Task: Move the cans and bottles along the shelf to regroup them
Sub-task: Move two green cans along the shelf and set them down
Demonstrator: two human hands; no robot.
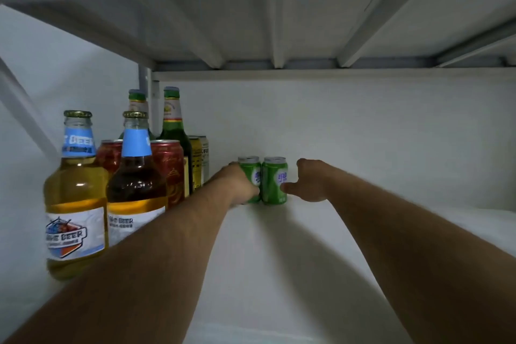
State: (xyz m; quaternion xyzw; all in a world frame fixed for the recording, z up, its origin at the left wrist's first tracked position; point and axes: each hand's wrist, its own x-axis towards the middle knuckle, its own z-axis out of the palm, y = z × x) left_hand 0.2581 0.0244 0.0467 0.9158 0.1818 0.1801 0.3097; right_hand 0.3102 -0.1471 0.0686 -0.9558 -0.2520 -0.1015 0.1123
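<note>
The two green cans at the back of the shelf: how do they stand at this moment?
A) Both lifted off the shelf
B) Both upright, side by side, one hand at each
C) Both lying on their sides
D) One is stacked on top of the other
B: the left green can and the right green can stand upright side by side on the shelf, the left hand gripping one, the right hand touching the other.

white shelf (279,274) | bottles (75,193), red cans (167,173), green cans (275,180)
</note>
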